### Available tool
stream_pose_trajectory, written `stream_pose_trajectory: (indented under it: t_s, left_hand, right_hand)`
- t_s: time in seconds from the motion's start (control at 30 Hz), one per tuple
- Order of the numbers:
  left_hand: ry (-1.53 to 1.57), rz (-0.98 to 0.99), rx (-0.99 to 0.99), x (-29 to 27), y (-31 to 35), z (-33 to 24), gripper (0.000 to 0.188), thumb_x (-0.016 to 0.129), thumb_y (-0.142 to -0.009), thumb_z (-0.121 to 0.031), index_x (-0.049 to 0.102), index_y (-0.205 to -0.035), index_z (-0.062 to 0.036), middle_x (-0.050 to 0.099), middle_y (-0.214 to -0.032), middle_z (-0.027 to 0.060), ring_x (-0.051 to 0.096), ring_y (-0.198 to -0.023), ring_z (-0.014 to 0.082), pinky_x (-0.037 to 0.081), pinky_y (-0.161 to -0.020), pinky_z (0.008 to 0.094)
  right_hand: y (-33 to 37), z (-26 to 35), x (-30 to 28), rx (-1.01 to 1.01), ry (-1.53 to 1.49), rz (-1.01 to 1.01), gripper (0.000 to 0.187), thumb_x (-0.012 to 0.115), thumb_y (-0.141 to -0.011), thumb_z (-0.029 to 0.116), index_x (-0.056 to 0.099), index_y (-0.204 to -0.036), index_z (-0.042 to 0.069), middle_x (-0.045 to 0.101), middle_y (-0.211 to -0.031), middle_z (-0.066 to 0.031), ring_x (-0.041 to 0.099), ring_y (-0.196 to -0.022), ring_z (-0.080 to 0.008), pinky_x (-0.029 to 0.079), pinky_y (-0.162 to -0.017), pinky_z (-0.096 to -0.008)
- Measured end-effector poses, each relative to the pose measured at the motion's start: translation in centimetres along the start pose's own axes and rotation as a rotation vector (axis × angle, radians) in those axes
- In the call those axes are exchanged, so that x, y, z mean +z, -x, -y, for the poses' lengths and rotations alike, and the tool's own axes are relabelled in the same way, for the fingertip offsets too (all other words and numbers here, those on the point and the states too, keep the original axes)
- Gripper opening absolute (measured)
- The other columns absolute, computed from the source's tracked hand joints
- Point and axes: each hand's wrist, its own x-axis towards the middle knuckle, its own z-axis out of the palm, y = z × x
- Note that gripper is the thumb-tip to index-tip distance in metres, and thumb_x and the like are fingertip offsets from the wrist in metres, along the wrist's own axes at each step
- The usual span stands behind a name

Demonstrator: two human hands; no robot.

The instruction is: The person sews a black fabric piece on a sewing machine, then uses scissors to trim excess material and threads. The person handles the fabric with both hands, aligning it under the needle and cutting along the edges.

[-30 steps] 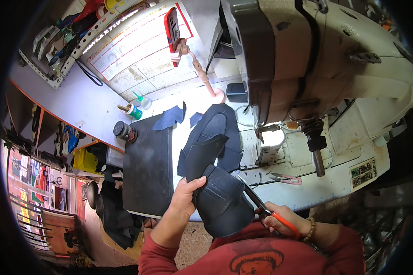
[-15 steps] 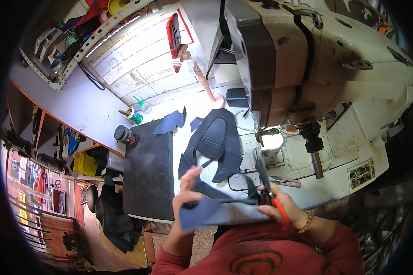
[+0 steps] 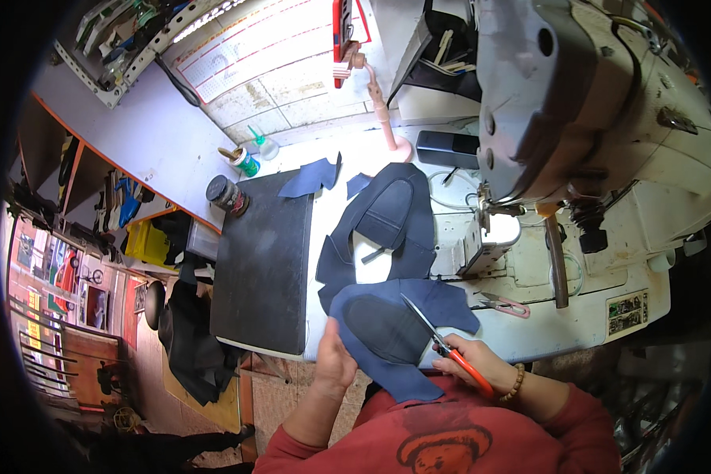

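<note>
My left hand (image 3: 336, 359) grips the left edge of a blue shoe upper (image 3: 344, 304), its fingers partly hidden beneath. The piece lies spread near the table's front edge, with a dark toe-shaped panel (image 3: 387, 328) in its middle. In my right hand (image 3: 478, 359) is a pair of orange-handled scissors (image 3: 470, 370). Their blades lie over the right side of the upper, pointing up and left, and look nearly closed. Just beyond lies a second, darker shoe upper (image 3: 413, 207), curved in a horseshoe shape.
A sewing machine (image 3: 608, 110) fills the right side. Small pink-handled snips (image 3: 509, 306) lie right of the upper. To the left are a black mat (image 3: 261, 268), a dark jar (image 3: 227, 194) and blue scraps (image 3: 310, 178). A phone stand (image 3: 381, 110) rises at the back.
The blue shoe upper has gone from folded and blurred in the air to spread out flat, dark panel showing. The scissors now rest across it. The view has shifted slightly.
</note>
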Motion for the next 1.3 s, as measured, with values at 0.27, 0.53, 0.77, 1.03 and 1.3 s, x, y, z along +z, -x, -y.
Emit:
stream_pose_trajectory:
  t_s: [0.27,0.53,0.77,1.03,1.3]
  left_hand:
    - [-0.391,-0.186,-0.046,1.7,1.4,1.4,0.038,0.063,-0.087,0.0,0.053,-0.124,0.0022,0.061,-0.12,0.0102,0.059,-0.109,0.0217,0.045,-0.097,0.0355]
    - [-0.164,-0.033,0.018,7.9,-2.1,-0.6,0.033,0.057,-0.096,-0.017,0.052,-0.124,-0.0005,0.061,-0.119,0.0112,0.06,-0.107,0.0217,0.049,-0.092,0.0353]
    - [-0.339,-0.057,-0.029,8.3,-1.7,0.2,0.043,0.063,-0.082,0.003,0.051,-0.123,0.0,0.062,-0.114,0.0092,0.062,-0.103,0.0216,0.051,-0.09,0.037]
    - [-0.377,-0.044,-0.068,8.3,-2.2,0.7,0.041,0.064,-0.078,0.006,0.055,-0.117,0.0002,0.065,-0.107,0.0082,0.064,-0.096,0.0198,0.051,-0.086,0.0336]
    - [-0.443,-0.12,0.143,8.3,-3.1,3.5,0.032,0.063,-0.077,0.007,0.06,-0.109,0.0013,0.066,-0.103,0.0076,0.064,-0.087,0.0177,0.051,-0.081,0.0302]
  right_hand:
    - [-0.2,-0.1,0.4,-0.121,-0.132,0.026,0.032,0.065,-0.091,0.024,0.056,-0.116,0.005,0.06,-0.071,-0.0013,0.056,-0.061,-0.0081,0.045,-0.056,-0.0229]
    - [0.0,3.1,-0.5,-0.271,-0.119,-0.249,0.037,0.069,-0.088,0.023,0.053,-0.114,0.003,0.056,-0.072,-0.0024,0.051,-0.065,-0.0086,0.046,-0.06,-0.0258]
    - [-1.7,2.3,0.2,-0.274,-0.187,-0.296,0.037,0.071,-0.086,0.024,0.053,-0.109,0.001,0.056,-0.07,-0.0062,0.05,-0.063,-0.0109,0.045,-0.059,-0.0286]
    - [-2.0,1.3,0.0,-0.331,-0.006,-0.335,0.035,0.073,-0.083,0.02,0.054,-0.106,0.002,0.059,-0.068,-0.0106,0.056,-0.059,-0.0157,0.046,-0.057,-0.0316]
    - [-2.6,1.3,-0.6,-0.196,-0.15,-0.25,0.03,0.073,-0.083,0.018,0.055,-0.103,0.003,0.058,-0.065,-0.0093,0.054,-0.056,-0.0158,0.045,-0.055,-0.031]
